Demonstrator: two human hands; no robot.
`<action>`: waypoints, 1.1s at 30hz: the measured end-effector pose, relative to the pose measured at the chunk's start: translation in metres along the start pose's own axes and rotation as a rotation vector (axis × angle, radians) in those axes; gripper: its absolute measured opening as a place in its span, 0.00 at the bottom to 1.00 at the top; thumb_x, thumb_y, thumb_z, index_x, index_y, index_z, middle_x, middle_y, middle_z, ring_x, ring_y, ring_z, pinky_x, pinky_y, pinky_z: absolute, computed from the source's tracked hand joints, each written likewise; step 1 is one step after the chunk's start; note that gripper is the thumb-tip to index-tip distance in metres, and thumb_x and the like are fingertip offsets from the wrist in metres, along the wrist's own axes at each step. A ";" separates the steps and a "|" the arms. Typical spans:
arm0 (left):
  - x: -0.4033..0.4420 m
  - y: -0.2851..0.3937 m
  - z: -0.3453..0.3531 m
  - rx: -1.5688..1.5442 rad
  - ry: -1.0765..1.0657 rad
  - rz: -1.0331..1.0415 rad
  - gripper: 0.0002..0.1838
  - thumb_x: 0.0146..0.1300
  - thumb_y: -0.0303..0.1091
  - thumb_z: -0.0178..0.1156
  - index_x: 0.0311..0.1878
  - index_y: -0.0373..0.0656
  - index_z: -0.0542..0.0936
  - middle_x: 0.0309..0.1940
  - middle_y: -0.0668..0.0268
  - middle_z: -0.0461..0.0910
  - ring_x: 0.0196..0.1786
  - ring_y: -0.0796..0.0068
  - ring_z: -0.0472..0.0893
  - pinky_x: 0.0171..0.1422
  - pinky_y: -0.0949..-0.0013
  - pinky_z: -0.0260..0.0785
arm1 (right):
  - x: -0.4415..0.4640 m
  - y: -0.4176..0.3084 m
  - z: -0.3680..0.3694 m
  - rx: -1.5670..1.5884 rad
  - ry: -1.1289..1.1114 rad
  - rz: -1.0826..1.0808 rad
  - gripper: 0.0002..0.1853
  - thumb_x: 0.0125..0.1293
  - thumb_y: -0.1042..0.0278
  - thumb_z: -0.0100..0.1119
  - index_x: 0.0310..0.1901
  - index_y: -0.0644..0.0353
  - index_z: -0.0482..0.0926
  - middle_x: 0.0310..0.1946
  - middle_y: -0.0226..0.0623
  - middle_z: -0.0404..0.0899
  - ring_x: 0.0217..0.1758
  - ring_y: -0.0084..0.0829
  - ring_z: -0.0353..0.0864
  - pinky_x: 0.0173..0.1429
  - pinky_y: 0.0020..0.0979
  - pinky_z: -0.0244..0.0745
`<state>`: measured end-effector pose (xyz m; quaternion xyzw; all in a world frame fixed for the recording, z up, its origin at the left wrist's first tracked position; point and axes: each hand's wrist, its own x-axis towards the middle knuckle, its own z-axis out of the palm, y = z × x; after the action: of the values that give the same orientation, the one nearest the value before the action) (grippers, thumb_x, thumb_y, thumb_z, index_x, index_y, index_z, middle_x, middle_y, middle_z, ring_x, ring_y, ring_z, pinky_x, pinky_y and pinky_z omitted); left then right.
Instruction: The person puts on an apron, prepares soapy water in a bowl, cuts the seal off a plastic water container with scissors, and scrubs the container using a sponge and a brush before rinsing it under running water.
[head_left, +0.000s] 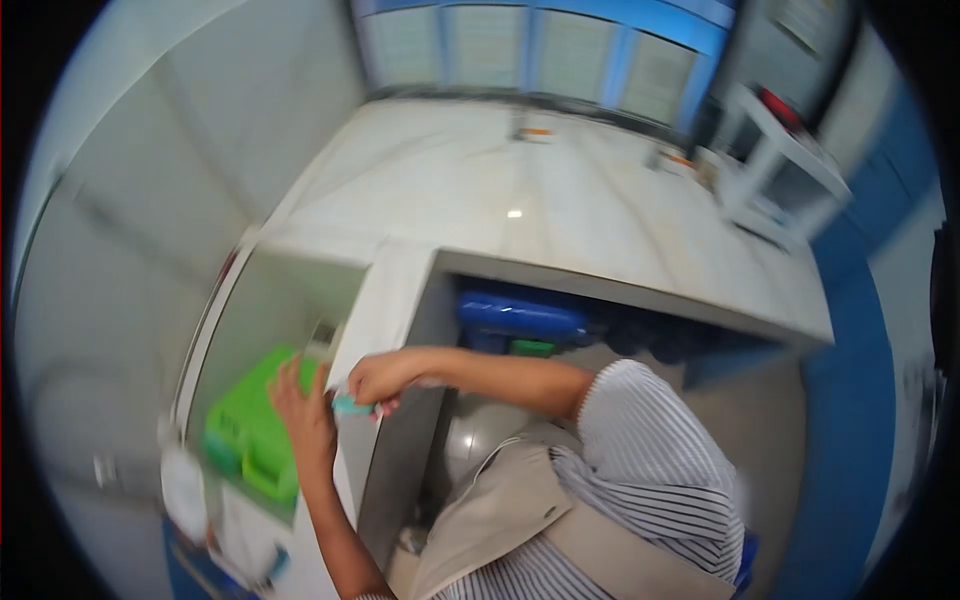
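While the right hand [385,378] grips a small teal object [349,404], the left hand [305,408] spreads just beside it

Because motion blurs the view and the right hand's fingers cover much of it, the teal object cannot be named more closely; a pinkish patch at its right end may be fingertip or part of it. It lies in the right hand's closed grasp, over the narrow near strip of the marble worktop [440,190], just right of the left hand. The left hand's fingers are wide apart with nothing seen between them; whether its thumb touches the teal object cannot be told.

Left of the left hand, a bright green plastic case [240,408] lies in a recess [290,290], its right side partly hidden by hand and wrist, its lettering too smeared to read. Just beyond is a small pale item [322,336], unclear in kind. Under the worktop, a shiny blue bundle [522,316] is partly in shadow. The dark lens border cuts off the corners.
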<state>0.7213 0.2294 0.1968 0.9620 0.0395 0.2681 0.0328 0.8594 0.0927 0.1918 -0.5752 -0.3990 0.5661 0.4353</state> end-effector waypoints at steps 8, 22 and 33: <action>0.096 0.044 0.067 -0.564 0.248 -0.142 0.32 0.59 0.23 0.48 0.68 0.39 0.55 0.69 0.51 0.50 0.71 0.51 0.51 0.72 0.50 0.44 | -0.119 0.019 -0.094 0.417 0.526 -0.275 0.07 0.60 0.65 0.57 0.31 0.60 0.75 0.23 0.28 0.75 0.21 0.12 0.66 0.20 0.16 0.58; 0.402 0.391 0.213 -1.002 -0.071 0.231 0.15 0.60 0.20 0.48 0.50 0.33 0.73 0.49 0.53 0.73 0.54 0.56 0.72 0.61 0.61 0.61 | -0.394 0.134 -0.354 0.244 0.921 -0.105 0.11 0.65 0.60 0.52 0.36 0.60 0.75 0.25 0.27 0.74 0.21 0.15 0.65 0.24 0.19 0.61; 0.498 0.928 0.129 -1.007 -0.345 1.384 0.18 0.62 0.35 0.46 0.48 0.30 0.71 0.36 0.43 0.78 0.43 0.42 0.77 0.52 0.53 0.67 | -0.536 0.171 -0.303 0.506 1.301 -0.053 0.12 0.64 0.58 0.54 0.34 0.59 0.75 0.23 0.28 0.73 0.18 0.16 0.64 0.22 0.20 0.60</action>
<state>1.2676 -0.6523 0.4208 0.6682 -0.6825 0.0640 0.2892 1.1347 -0.4841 0.1853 -0.6686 0.0729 0.1714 0.7199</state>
